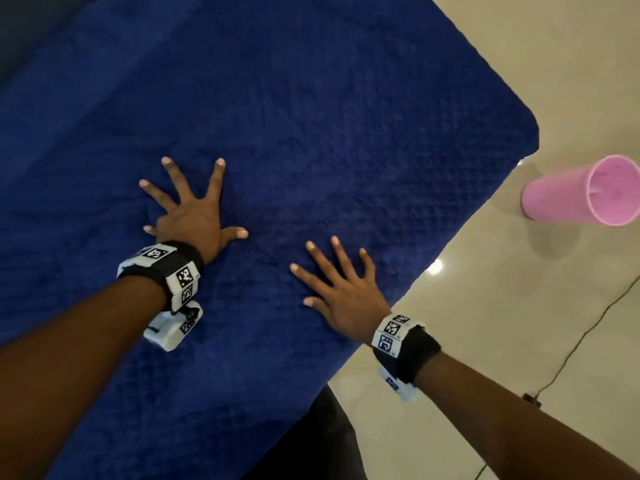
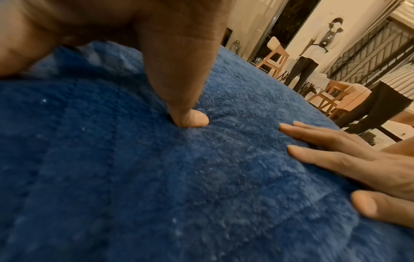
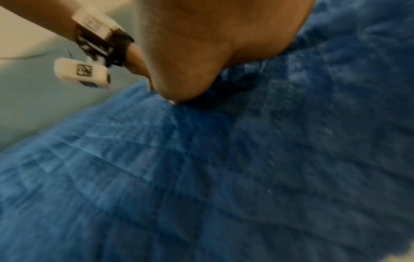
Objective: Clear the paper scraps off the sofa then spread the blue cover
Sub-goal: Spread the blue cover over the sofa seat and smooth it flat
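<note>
A dark blue quilted cover [image 1: 311, 116] lies flat over the sofa seat and fills most of the head view. My left hand [image 1: 194, 209] presses on it palm down with fingers spread wide. My right hand [image 1: 339, 282] lies flat on the cover near its front edge, fingers straight and apart. In the left wrist view my left thumb [image 2: 190, 118] digs into the fleece [image 2: 112, 177], and the right hand's fingers [image 2: 325, 156] rest beside it. The right wrist view is blurred: blue cover [image 3: 246, 177] under my right hand [image 3: 192, 53]. No paper scraps show.
A pink plastic cup [image 1: 581, 192] lies on its side on the beige tiled floor [image 1: 519, 323] right of the sofa. A thin black cable [image 1: 581, 341] runs across the floor. Wooden chairs [image 2: 273, 58] and standing people [image 2: 313, 53] are beyond the sofa.
</note>
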